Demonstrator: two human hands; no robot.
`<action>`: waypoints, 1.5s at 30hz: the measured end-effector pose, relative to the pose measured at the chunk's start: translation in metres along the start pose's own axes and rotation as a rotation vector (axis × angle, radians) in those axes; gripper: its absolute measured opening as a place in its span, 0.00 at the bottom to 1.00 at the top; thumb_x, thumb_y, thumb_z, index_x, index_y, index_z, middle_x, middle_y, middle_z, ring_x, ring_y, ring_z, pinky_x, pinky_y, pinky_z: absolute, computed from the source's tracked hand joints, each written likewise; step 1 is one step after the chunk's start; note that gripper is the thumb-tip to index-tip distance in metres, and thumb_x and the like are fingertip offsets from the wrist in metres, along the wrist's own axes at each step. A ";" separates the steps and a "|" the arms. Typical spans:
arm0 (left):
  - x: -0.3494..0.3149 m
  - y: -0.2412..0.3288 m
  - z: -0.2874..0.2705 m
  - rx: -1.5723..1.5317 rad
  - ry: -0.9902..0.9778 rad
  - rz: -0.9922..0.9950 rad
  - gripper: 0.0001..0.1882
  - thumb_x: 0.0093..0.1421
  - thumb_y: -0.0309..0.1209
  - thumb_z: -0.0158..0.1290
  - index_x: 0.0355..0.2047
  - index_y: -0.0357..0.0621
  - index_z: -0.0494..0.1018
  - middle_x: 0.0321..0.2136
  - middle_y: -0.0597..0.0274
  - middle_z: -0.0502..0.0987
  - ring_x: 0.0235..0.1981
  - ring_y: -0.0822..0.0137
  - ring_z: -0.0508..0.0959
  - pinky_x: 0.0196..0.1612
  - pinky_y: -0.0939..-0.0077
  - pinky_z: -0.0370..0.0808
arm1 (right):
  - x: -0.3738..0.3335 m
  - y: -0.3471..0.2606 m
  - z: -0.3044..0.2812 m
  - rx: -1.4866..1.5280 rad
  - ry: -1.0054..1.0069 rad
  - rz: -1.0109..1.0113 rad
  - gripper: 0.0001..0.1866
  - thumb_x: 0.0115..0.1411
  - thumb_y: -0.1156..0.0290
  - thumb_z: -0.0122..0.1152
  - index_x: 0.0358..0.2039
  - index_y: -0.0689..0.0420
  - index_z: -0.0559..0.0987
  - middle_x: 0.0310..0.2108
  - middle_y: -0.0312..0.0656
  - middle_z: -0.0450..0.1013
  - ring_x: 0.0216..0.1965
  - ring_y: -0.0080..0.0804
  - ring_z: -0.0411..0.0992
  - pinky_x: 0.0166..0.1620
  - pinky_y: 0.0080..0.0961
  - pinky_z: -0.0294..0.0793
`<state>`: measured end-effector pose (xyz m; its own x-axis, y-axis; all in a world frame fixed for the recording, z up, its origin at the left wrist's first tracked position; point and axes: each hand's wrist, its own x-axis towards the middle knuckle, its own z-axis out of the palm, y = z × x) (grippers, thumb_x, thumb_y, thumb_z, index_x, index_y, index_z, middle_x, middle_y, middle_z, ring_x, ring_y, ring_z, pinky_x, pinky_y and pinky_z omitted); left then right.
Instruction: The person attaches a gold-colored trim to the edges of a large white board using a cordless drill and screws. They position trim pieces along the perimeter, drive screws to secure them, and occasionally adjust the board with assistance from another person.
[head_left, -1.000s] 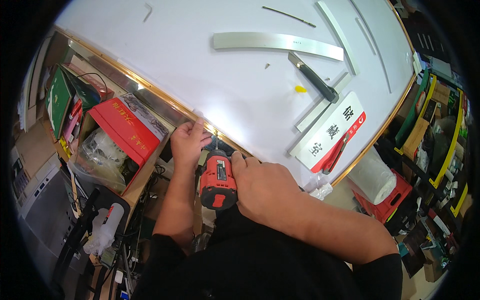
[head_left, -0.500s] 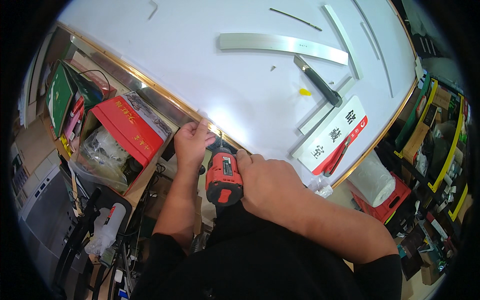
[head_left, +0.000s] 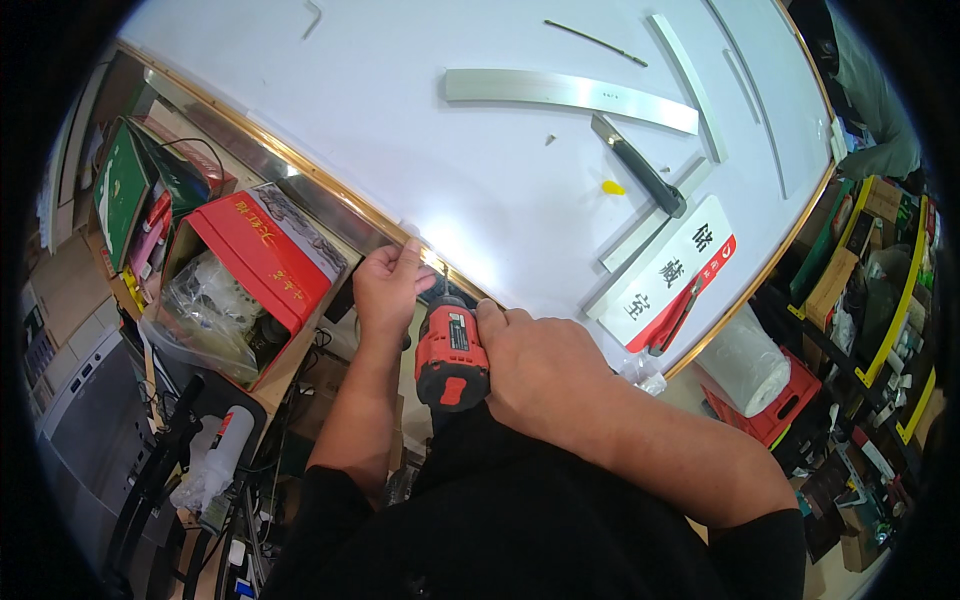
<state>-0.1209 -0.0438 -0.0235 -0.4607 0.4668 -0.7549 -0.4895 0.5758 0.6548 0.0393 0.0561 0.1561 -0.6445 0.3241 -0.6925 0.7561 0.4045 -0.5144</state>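
My right hand point(head_left: 530, 355) is wrapped round a red and black power drill point(head_left: 452, 350). The drill's bit point(head_left: 446, 272) points away from me at the gold edge trim point(head_left: 310, 172) of a white board point(head_left: 370, 130). Close beside the bit, my left hand point(head_left: 388, 288) is closed at the same trim, thumb on top and fingers curled. What lies under those fingers is partly hidden. Whether the bit touches the trim I cannot tell.
On the board lie a silver metal strip point(head_left: 570, 88), a long drill bit point(head_left: 596, 42), a black-handled knife point(head_left: 640, 168), a yellow piece point(head_left: 613, 188) and a white-and-red sign point(head_left: 665, 275). A red box point(head_left: 265, 260) stands left; a plastic roll point(head_left: 745, 365) and crowded shelves point(head_left: 880, 260) are right.
The view has shifted slightly, so the board's items sit a little farther right and lower. Both hands and the drill keep their places at the trim. Someone's grey clothing shows more at upper right.
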 end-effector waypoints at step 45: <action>0.000 -0.003 0.000 -0.007 -0.001 0.030 0.19 0.68 0.35 0.61 0.41 0.24 0.76 0.30 0.55 0.80 0.28 0.69 0.82 0.32 0.75 0.85 | 0.008 0.003 -0.011 -0.013 -0.074 0.018 0.16 0.58 0.71 0.58 0.45 0.67 0.74 0.35 0.55 0.79 0.33 0.50 0.82 0.38 0.42 0.82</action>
<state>-0.1191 -0.0456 -0.0253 -0.4742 0.4845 -0.7351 -0.4805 0.5573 0.6772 0.0356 0.0689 0.1547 -0.6201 0.2678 -0.7374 0.7660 0.4100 -0.4952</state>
